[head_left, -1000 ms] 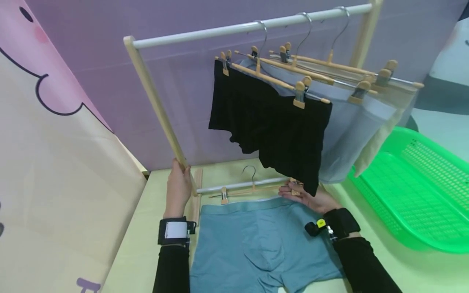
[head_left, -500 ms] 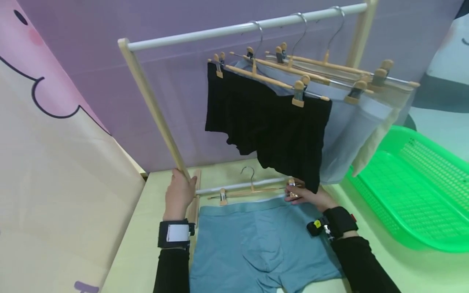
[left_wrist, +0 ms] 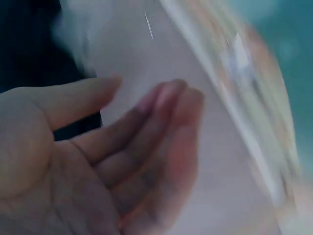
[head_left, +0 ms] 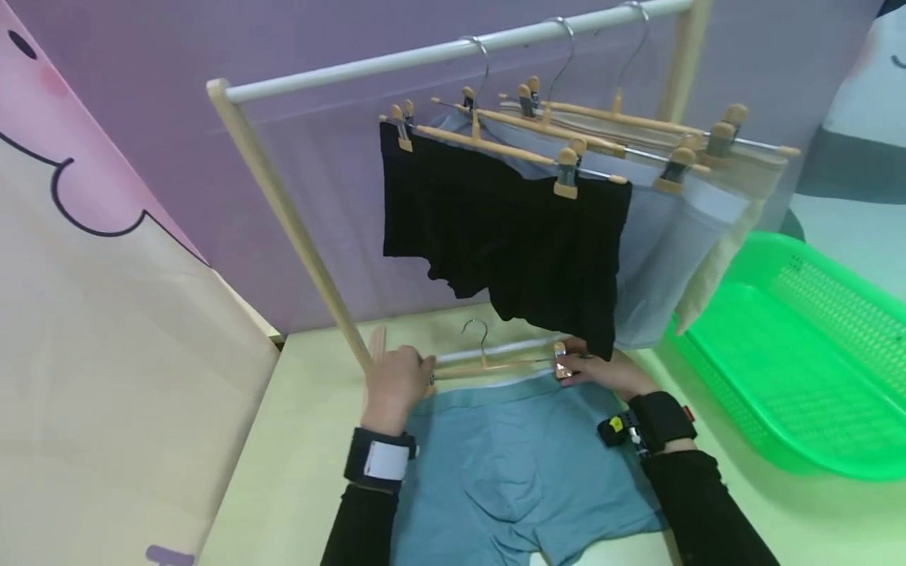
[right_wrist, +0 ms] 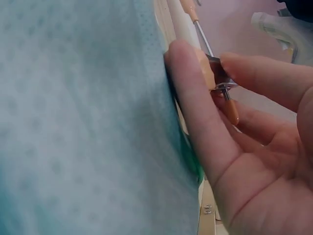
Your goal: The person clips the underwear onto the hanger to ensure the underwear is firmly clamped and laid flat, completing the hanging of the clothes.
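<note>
Blue-green boxer briefs [head_left: 488, 464] lie flat on the table, waistband away from me. Along that waistband lies a wooden clip hanger [head_left: 495, 367], its metal hook pointing back. My right hand [head_left: 614, 371] pinches the clip [head_left: 561, 360] at the hanger's right end; in the right wrist view the fingers and thumb sit on either side of the clip [right_wrist: 209, 68]. At the hanger's left end is my left hand [head_left: 395, 385], covering most of the clip there. In the blurred left wrist view, its thumb and loosely bent fingers [left_wrist: 142, 132] stand apart with nothing between them.
A rack with a white top rail [head_left: 396, 64] and wooden posts stands over the work. Black boxer briefs [head_left: 506, 228], grey-blue ones [head_left: 654, 267] and beige ones [head_left: 746, 196] hang from it on clip hangers. A green basket [head_left: 767, 424] stands at the right.
My left hand has let go of the rack's left post and moved right to the hanger's left end. My right hand has closed its fingers on the right clip.
</note>
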Available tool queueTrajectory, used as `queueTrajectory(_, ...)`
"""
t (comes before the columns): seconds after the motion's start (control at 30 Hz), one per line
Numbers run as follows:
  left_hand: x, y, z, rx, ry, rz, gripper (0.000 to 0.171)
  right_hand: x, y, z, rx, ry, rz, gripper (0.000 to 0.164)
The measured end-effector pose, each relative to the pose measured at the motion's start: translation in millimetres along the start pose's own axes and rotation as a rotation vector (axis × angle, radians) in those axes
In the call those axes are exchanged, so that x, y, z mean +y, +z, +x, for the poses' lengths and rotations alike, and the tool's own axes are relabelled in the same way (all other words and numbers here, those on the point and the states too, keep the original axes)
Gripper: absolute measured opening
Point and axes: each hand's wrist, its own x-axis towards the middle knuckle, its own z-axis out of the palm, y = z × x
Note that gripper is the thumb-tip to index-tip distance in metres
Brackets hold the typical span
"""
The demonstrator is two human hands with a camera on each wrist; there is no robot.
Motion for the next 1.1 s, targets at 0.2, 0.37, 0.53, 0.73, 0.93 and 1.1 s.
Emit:
queueTrajectory(0.2, 76.3, 42.6, 9.7, -0.013, 0.351, -0.046, 0.029, 2.5, -5.1, 3.0, -0.01, -0.015, -0.023, 0.057)
queueTrajectory(0.37, 114.8, 70.5, 24.0, -0.061, 0.483, -0.123, 0.035, 2.5, -8.2, 0.6, -0.002, -0.052, -0.016, 0.056)
queueTrajectory(0.53, 121.9, 90.7, 35.0, -0.209, 0.465, -0.261, 0.044, 1.7, -7.7, -3.8, 0.037, -0.066, -0.039, 0.053)
queueTrajectory(0.73, 120.1, 101.6, 45.3, -0.267, 0.423, -0.352, 0.04, 3.4, -6.7, -5.7, 0.099, -0.08, -0.128, 0.044)
queueTrajectory(0.93, 119.6, 105.3, 49.3, -0.274, 0.394, -0.414, 0.039, 6.1, -13.7, -1.5, 0.012, -0.176, -0.168, 0.035)
queueTrajectory(1.1, 113.7, 110.0, 55.6, -0.255, 0.397, -0.523, 0.047, 7.6, -24.3, -5.8, 0.051, -0.076, -0.227, 0.063)
